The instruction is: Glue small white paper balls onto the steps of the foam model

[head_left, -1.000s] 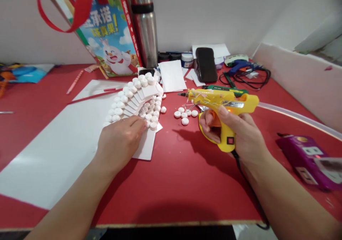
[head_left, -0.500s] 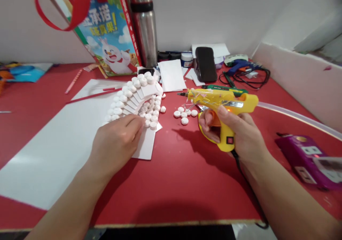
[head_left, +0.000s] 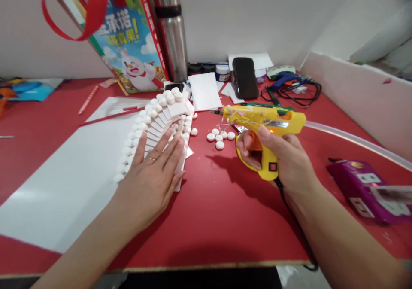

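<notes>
My left hand (head_left: 156,164) lies flat with its fingers stretched over a white card piece (head_left: 153,129), which has a curved fan of strips edged by small round white discs. More discs sit in the middle of that piece, partly hidden by the fingers. In my right hand (head_left: 286,156) is a yellow hot glue gun (head_left: 270,123), its nozzle pointing left and strands of glue clinging to its barrel. A clear glue stick (head_left: 350,141) trails from its back. Several loose white discs (head_left: 219,138) lie on the red table, just left of the glue gun.
A large white sheet (head_left: 64,194) covers the table's left side, with a red stick (head_left: 109,116) across it. Behind stand a colourful bag (head_left: 128,44) and a steel flask (head_left: 172,35). A dark phone (head_left: 245,77) leans at the back; a purple box (head_left: 367,190) lies right.
My left hand has gone from closed fingers at the discs to an open palm laid over the card piece. My right hand still holds the glue gun in much the same place.
</notes>
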Tool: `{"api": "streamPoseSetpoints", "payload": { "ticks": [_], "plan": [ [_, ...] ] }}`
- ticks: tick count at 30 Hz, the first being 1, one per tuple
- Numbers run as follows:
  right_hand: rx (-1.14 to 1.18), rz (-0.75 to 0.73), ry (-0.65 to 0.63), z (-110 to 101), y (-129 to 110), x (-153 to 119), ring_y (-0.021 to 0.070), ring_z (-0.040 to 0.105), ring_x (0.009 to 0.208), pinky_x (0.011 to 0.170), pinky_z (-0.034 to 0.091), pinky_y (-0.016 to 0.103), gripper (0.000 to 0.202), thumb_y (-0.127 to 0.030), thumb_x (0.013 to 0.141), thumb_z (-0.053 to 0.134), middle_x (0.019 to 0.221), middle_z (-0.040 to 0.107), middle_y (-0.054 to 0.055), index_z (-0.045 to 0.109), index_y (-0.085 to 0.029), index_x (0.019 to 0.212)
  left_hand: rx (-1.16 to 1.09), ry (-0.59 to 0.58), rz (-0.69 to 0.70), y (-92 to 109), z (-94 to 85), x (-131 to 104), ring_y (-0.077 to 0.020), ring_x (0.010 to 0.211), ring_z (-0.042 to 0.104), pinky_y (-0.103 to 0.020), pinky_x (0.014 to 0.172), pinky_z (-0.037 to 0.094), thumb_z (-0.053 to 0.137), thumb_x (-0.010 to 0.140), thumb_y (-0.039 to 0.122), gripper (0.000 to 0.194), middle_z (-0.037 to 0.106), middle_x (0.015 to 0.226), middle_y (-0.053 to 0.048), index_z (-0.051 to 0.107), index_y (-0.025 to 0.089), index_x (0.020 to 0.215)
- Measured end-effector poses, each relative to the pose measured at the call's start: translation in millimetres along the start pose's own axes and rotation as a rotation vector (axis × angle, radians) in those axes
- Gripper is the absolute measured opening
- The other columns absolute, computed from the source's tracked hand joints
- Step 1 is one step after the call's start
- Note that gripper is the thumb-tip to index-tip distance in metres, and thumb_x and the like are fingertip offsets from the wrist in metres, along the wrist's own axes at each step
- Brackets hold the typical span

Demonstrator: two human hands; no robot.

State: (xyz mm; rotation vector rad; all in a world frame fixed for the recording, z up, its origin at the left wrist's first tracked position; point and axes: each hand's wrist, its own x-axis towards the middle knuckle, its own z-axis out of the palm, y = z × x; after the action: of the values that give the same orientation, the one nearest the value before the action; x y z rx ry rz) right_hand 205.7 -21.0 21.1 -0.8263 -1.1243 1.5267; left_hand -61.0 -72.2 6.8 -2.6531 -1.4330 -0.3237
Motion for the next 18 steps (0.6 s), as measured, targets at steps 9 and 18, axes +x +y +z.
{"api": "streamPoseSetpoints", "payload": {
  "ticks": [9, 18],
  "plan": [
    [0.020, -0.063, 0.154, 2, -4, 2, 0.0088, 0.049, 0.046, 0.043, 0.031, 0.026, 0.033, -0.043, 0.085, 0.076, 0.067, 0.061, 0.004, 0.068, -0.015, 0.069, -0.237, 0.131, 0.047, 6, -3.4, 31, -0.0301, 0.134, 0.058, -0.048, 0.113, 0.045, 0.046, 0.101, 0.018, 0.040, 0.064, 0.141, -0.016, 0.058, 0.013, 0.139],
    [0.017, -0.121, 0.143, -4, -2, 3, 0.0082, 0.049, 0.042, 0.042, 0.033, 0.025, 0.034, -0.045, 0.089, 0.072, 0.064, 0.062, 0.002, 0.069, -0.017, 0.070, -0.203, -0.100, 0.110, 22, 21.2, 92, -0.0222, 0.087, 0.058, -0.036, 0.076, 0.047, 0.046, 0.101, 0.020, 0.029, 0.059, 0.105, -0.011, 0.067, 0.018, 0.120]
  ]
}}
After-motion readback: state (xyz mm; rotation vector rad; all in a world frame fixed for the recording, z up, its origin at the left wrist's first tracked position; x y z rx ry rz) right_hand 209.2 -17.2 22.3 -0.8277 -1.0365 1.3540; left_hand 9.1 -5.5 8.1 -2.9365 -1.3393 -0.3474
